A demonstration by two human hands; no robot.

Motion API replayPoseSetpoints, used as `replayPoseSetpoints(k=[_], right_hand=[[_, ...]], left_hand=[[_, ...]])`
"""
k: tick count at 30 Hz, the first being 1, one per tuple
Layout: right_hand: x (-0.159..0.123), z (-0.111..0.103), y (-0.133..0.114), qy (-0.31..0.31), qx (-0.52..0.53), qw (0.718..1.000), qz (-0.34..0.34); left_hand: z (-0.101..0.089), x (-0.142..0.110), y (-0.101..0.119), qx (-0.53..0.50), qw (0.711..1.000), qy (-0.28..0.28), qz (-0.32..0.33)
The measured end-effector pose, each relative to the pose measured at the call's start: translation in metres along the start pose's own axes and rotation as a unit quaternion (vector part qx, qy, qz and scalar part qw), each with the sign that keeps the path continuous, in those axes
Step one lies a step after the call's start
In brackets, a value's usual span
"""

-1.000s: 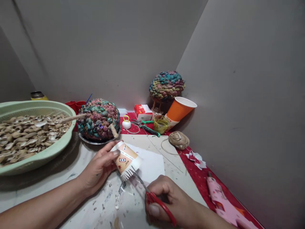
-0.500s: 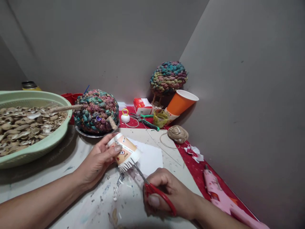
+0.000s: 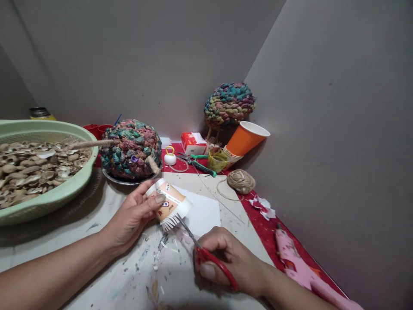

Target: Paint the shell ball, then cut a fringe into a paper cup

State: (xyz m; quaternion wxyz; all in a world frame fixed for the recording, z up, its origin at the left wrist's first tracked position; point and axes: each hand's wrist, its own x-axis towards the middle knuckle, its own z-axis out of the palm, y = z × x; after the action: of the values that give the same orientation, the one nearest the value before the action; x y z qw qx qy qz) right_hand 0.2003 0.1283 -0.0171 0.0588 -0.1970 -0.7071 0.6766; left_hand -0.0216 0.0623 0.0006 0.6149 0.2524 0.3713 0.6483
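My left hand (image 3: pixel 135 211) grips a paper cup (image 3: pixel 172 200) with an orange and white print, thumb pressed on its side. Narrow strips are cut into the cup's lower edge, forming a fringe. My right hand (image 3: pixel 226 260) is closed round the red handles of a pair of scissors (image 3: pixel 213 262). The blades point up and left, and their tips meet the cup's edge at the right end of the fringe. Beneath the cup lies a white sheet of paper (image 3: pixel 203 213). Thin white offcuts are scattered on the table below my hands.
A green basket (image 3: pixel 74 187) of shells stands at left, beside a colourful shell-covered ball (image 3: pixel 130 150) in a metal dish. Behind are pliers (image 3: pixel 203 167), an orange cup (image 3: pixel 247 137) and a second colourful ball (image 3: pixel 229 105). Twine (image 3: pixel 241 181) and a pink glue gun (image 3: pixel 300 265) lie at right.
Both hands keep nearly the same place, still holding the cup and the scissors. The scissor tips have shifted very slightly left along the cup's edge, and the view has moved a little.
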Motion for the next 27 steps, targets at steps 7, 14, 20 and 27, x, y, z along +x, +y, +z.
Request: replayPoseSetpoints(k=[7, 14, 20, 27], right_hand=[[0.0006, 0.0009, 0.0001, -0.019, 0.022, 1.000, 0.009], [0.0005, 0.0017, -0.0038, -0.028, 0.021, 0.999, -0.009], [-0.0009, 0.0009, -0.0028, -0.021, 0.009, 1.000, 0.010], [-0.0004, 0.0023, -0.0030, -0.018, 0.009, 1.000, 0.008]], left_hand=[[0.0012, -0.0009, 0.0012, 0.001, 1.000, 0.010, 0.009], [-0.0006, 0.0002, 0.0004, -0.002, 1.000, 0.024, 0.009], [-0.0003, -0.0004, 0.0002, 0.000, 1.000, 0.022, 0.009], [0.0012, -0.0008, 0.0013, -0.006, 1.000, 0.018, 0.006]])
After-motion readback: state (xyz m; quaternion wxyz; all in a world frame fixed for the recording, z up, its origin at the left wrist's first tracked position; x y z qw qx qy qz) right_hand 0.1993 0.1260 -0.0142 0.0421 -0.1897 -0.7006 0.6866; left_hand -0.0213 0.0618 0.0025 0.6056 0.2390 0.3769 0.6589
